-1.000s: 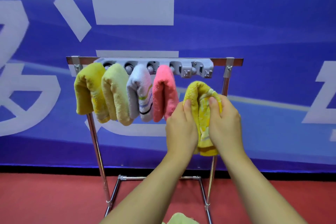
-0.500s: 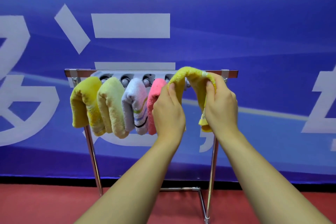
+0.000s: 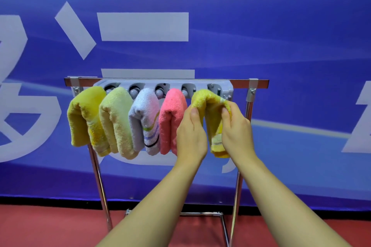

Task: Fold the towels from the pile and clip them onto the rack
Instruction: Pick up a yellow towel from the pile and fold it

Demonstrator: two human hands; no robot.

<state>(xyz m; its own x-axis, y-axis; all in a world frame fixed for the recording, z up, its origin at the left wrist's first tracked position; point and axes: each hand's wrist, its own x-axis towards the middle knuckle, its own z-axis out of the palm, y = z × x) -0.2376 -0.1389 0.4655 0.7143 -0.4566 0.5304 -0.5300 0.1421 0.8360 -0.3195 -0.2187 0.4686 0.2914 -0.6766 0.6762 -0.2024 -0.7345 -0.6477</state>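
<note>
Yellow folded towel is pinched between left hand and right hand, its fold up at the grey clip bar; pink towel hangs beside the left hand.

Four folded towels hang clipped on the rack at frame centre: mustard, pale yellow, white striped, pink. A fifth, yellow towel, drapes folded at the rightmost clip.
</note>
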